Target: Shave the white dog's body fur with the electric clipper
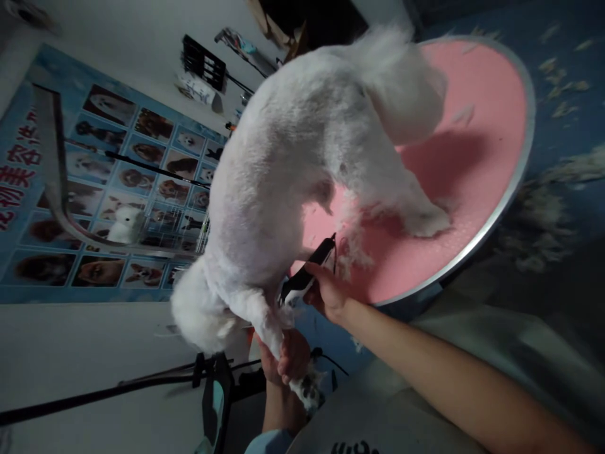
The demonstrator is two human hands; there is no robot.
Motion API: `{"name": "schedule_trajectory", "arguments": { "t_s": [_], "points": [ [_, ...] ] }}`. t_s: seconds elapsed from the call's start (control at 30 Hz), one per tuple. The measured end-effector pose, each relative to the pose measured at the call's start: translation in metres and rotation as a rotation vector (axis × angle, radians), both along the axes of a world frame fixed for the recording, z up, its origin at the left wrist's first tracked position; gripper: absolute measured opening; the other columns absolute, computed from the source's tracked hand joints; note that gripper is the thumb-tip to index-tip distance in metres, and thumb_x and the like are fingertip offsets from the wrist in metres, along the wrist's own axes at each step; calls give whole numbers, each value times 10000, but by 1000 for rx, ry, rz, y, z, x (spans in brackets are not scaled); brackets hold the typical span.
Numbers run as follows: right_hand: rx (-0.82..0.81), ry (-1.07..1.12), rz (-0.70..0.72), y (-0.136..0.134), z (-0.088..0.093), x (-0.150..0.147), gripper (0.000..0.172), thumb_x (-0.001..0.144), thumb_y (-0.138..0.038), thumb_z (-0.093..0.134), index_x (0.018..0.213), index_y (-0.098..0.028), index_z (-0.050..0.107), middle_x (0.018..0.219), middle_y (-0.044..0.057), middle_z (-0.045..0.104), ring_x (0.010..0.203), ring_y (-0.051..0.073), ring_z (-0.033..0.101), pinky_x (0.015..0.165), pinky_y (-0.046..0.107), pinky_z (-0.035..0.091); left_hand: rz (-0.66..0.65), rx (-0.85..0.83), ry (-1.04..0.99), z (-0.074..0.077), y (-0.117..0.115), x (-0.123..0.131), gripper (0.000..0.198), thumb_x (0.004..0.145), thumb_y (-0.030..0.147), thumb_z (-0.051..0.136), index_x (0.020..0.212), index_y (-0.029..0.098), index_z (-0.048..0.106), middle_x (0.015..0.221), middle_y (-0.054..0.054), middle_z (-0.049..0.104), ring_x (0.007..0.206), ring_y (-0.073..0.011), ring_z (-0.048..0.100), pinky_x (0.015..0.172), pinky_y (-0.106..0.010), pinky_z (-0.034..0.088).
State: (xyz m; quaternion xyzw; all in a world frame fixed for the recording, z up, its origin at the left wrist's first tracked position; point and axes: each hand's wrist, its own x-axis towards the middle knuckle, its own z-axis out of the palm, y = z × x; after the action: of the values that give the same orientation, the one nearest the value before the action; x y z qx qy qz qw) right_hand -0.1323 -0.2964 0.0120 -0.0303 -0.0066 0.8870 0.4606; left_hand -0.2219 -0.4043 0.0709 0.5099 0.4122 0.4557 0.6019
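A white dog with a close-trimmed body stands on a round pink grooming table. My right hand is closed around a black-and-white hair clipper. The clipper's head is beside the upper part of one front leg; I cannot tell whether it touches the coat. My left hand grips that front leg and holds it out from the body. Its fluffy paw sticks out past my fingers. Loose white fur lies on the table under the belly.
Clumps of cut fur cover part of the blue floor. A curved metal arm and a wall poster of dog pictures are on the left. A black stand stands at the lower left.
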Motion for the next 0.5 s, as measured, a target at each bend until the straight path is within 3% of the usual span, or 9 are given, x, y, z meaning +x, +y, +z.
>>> {"name": "schedule_trajectory", "arguments": {
  "t_s": [0.1, 0.3, 0.43, 0.5],
  "points": [
    [-91, -27, -30, 1, 0, -3, 302, 710, -445, 785, 703, -191, 622, 491, -29, 602, 369, 85, 462, 352, 208, 366, -11, -3, -22, -1, 2, 1, 678, 948, 729, 406, 560, 198, 240, 243, 114, 91, 106, -27, 64, 217, -110, 199],
    [107, 70, 109, 0, -2, 4, 272, 692, -395, 793, 764, -180, 643, 630, 12, 694, 416, 88, 508, 355, 194, 359, -84, -32, -107, -4, 1, -1, 660, 964, 722, 383, 580, 204, 245, 247, 114, 88, 109, -27, 48, 220, -110, 206],
    [-72, 30, 36, 4, -2, 1, 242, 722, -377, 779, 737, -176, 645, 565, -13, 656, 385, 73, 470, 365, 192, 377, -81, -31, -129, -5, 0, -2, 647, 973, 703, 390, 585, 197, 279, 251, 116, 98, 112, -24, 54, 227, -111, 228],
    [-66, 15, 52, 4, -1, 0, 233, 729, -371, 773, 733, -175, 649, 539, -20, 641, 376, 80, 475, 365, 197, 383, -78, -64, -150, -6, -1, -3, 654, 962, 706, 417, 584, 195, 269, 251, 116, 96, 115, -20, 46, 225, -109, 218]
  ]
}}
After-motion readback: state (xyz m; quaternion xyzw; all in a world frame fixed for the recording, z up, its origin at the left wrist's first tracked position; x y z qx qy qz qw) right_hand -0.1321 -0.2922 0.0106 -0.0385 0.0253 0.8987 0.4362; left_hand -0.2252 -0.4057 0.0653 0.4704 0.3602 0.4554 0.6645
